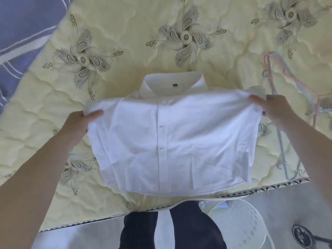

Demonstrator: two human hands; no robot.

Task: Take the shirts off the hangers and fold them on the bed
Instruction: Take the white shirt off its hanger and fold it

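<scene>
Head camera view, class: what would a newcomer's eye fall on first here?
First, the white shirt, buttoned and partly folded, at the centre near the bed's front edge, held at its sides by the left hand and right hand. Next, the pale yellow quilted bedspread beneath, and pastel hangers lying to the right.

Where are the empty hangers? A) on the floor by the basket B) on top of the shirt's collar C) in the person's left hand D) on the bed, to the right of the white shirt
D: the hangers lie on the bed to the right of the white shirt, past the right hand; the left hand grips only the shirt.
</scene>
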